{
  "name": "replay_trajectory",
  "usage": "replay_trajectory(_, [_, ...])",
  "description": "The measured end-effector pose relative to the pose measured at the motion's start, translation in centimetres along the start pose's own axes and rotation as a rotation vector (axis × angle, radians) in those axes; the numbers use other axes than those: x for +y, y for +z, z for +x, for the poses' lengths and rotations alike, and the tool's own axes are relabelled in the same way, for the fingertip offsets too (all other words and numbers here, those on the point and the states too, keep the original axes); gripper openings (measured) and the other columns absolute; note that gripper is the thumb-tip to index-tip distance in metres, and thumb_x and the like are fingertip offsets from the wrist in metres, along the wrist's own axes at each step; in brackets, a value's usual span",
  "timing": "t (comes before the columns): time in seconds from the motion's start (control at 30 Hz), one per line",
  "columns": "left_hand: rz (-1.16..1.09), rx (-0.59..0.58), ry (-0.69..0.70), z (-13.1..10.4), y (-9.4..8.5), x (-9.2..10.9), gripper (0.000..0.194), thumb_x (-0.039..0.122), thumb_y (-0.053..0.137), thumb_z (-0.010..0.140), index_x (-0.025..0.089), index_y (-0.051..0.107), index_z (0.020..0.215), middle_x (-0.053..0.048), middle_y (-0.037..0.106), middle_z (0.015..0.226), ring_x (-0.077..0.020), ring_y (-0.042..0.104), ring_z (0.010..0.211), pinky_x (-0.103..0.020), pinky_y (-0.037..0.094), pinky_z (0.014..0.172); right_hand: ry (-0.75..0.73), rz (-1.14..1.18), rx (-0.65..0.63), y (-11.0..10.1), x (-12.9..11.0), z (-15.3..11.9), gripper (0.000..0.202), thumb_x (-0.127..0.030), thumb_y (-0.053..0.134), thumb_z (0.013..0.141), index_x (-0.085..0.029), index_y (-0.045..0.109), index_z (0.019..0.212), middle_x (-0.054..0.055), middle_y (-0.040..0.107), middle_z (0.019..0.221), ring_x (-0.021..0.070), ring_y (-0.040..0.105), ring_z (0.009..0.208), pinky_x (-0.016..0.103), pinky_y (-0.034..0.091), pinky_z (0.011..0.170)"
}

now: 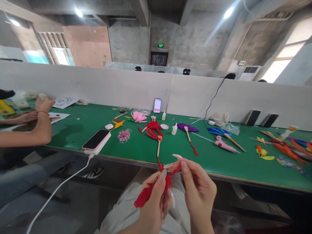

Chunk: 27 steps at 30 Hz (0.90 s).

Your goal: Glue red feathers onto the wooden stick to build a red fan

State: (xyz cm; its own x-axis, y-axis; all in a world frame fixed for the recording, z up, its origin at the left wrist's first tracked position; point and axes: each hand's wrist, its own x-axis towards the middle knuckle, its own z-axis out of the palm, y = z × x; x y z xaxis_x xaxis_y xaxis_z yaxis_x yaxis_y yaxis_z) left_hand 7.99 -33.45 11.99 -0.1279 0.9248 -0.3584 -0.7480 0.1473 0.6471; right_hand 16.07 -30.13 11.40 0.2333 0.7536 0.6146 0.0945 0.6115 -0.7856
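- The red piece [141, 199] was held above the lap, just short of the near edge of the green surface [136, 149].
- Its long axis was slanted from lower left to upper right: the broad part was gripped by the closed left hand [156, 196], the thin strand pinched by the right hand [198, 185].
- Beyond, a red fan [154, 127] was laid, its stick [158, 148] pointed towards the hands, nearer the left.
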Motion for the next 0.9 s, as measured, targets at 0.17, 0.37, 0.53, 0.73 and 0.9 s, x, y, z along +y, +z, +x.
replay_trajectory(0.17, [0.061,-0.073,0.043,0.3,-0.5,-0.5,0.047,0.052,0.075,0.048,0.014,0.046,0.052,0.006,0.041,0.037,-0.0015,0.03,0.032,-0.014,0.016,0.032,0.022,-0.007,0.03,0.2,0.0,0.0,0.013,-0.02,0.055,0.082,-0.021,0.068,0.083,0.001,0.072,0.073,0.0136,0.067,0.062,0.02,0.055,0.057])
replay_trajectory(0.37, [0.189,-0.176,0.159,0.8,-0.9,-0.7,0.05,0.057,0.065,0.06,0.014,0.043,0.049,0.006,0.035,0.033,-0.0013,0.025,0.029,-0.015,0.017,0.031,0.053,0.054,0.015,0.2,0.0,0.0,0.014,-0.022,0.054,0.083,-0.021,0.068,0.085,0.001,0.072,0.074,0.0141,0.067,0.065,0.022,0.055,0.059])
replay_trajectory(0.53, [0.301,-0.183,0.199,0.9,-1.3,-1.1,0.05,0.061,0.059,0.064,0.014,0.047,0.05,0.006,0.033,0.034,-0.0015,0.024,0.029,-0.015,0.018,0.031,0.093,0.152,-0.09,-0.2,-0.1,0.1,0.016,-0.026,0.055,0.083,-0.02,0.066,0.092,0.004,0.072,0.077,0.0179,0.068,0.07,0.028,0.057,0.061])
replay_trajectory(0.73, [0.408,-0.151,0.239,0.7,-1.4,-1.0,0.053,0.064,0.055,0.066,0.014,0.047,0.05,0.005,0.032,0.035,-0.0018,0.024,0.029,-0.015,0.017,0.031,0.137,0.106,-0.108,-0.6,0.0,0.4,0.013,-0.024,0.062,0.077,-0.018,0.066,0.088,0.006,0.072,0.081,0.0188,0.068,0.07,0.029,0.058,0.062])
replay_trajectory(0.9, [0.521,-0.185,0.374,0.6,-1.5,-0.4,0.052,0.06,0.053,0.07,0.014,0.047,0.047,0.004,0.034,0.035,-0.0038,0.029,0.031,-0.017,0.021,0.034,0.092,0.089,-0.078,-0.8,-0.3,0.5,0.008,-0.022,0.062,0.077,-0.018,0.067,0.081,0.005,0.071,0.073,0.0167,0.067,0.063,0.025,0.057,0.057])
